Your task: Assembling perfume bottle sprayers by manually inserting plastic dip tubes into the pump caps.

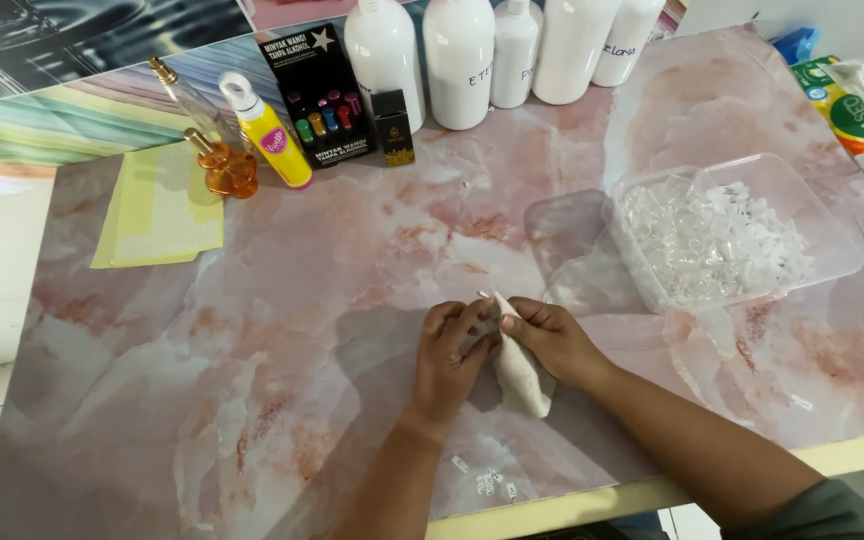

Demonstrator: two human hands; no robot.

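Both hands meet at mid-table, near front edge. Right hand point(552, 340) wrapped around a small whitish pouch-like bag point(523, 375), fingers closed on its upper part; lower end of bag rests on the pink marble-pattern table point(302, 300). Left hand point(452, 350) pinched w/ thumb and fingertips together at the bag's narrow top, where a tiny pale tip sticks out; can't tell what that tip is.

Just right of the hands: clear plastic tray point(832, 250) heaped w/ small clear and white bits, its clear lid point(567, 235) lying flat beside it, touching. Few small white bits point(487, 482) scattered near the front edge, below the left wrist.

Far back: row of white bottles point(459, 60), black display box point(317, 95) w/ small coloured vials, yellow spray bottle point(272, 135), amber glass bottle point(222, 165), yellow paper sheets point(157, 205). Tissue pack point(857, 100) at far right.

Risks, as judged:
- Squeeze too hard w/ right hand → bag top slips out of left pinch, contents spill.
- Right forearm close to tray → elbow swing could nudge it, scatter bits.
- Loose bits by the edge → a wrist brush likely sends them off the table.
- Tiny tip easy to drop; pale on pale surface, hard to find.
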